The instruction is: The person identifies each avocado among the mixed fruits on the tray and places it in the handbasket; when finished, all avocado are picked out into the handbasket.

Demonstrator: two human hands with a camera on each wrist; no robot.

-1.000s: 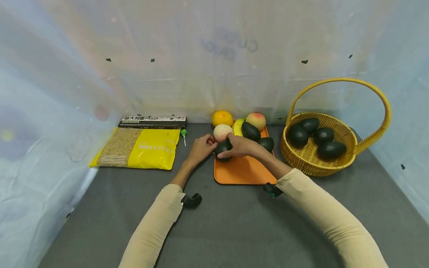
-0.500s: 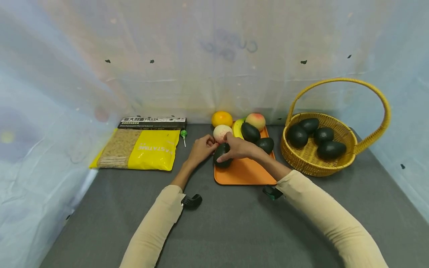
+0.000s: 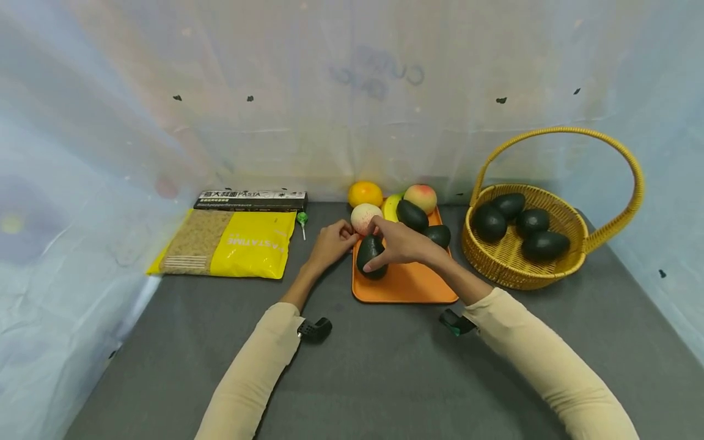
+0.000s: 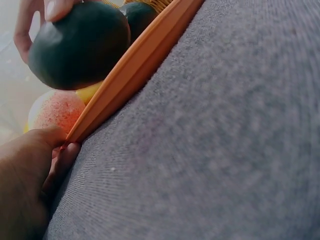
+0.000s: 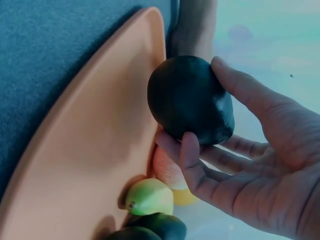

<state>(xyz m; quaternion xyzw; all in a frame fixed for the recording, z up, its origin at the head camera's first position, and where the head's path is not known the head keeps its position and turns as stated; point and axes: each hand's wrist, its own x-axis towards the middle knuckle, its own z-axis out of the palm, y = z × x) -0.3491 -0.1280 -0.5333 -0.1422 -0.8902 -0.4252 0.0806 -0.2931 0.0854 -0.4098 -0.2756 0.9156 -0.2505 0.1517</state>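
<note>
While four avocados point(image 3: 544, 245) sit in the basket point(image 3: 508, 278) at frame right and two other avocados point(image 3: 412, 216) lie on the orange tray point(image 3: 412, 286) near two peaches point(image 3: 421, 198), here's the seventh avocado point(image 3: 370, 260) just below mid-frame, over the tray's left side, snug in the right hand point(image 3: 404, 241), thumb and fingers curled round it, forearm slanting from lower right; the left hand point(image 3: 331, 243), extended from lower left, pinches the tray's edge

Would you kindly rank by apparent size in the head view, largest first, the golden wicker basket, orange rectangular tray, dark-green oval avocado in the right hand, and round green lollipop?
1. Basket
2. Tray
3. Avocado
4. Lollipop
</note>
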